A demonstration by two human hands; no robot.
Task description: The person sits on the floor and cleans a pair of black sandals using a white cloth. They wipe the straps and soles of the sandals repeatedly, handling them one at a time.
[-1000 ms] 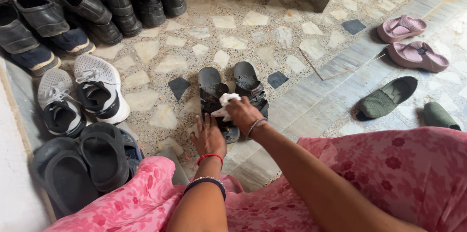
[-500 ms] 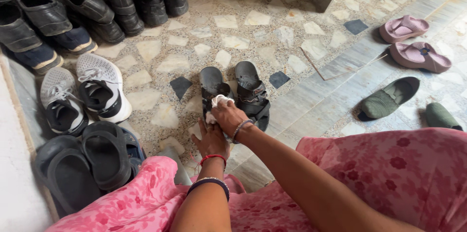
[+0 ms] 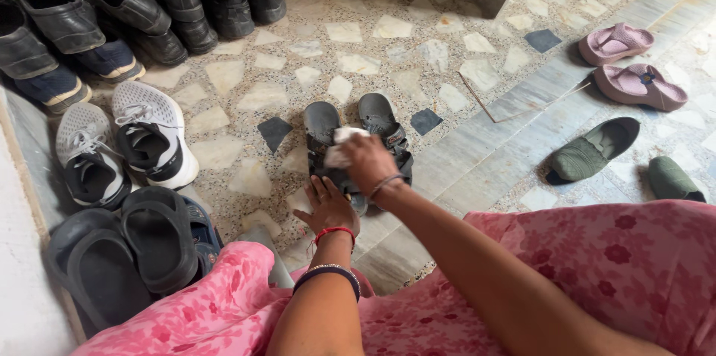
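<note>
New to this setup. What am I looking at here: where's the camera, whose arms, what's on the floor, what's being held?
There is no machine: a person in pink flowered clothing works with bare hands. The single picture comes from a camera worn on their head, looking down.

The right hand presses a small white cloth onto a pair of dark grey sandals on the stone-chip floor. The left hand rests on the near end of the left sandal, steadying it.

Around them lie white sneakers, black slip-ons, black leather shoes, pink slippers and green slip-on shoes.
</note>
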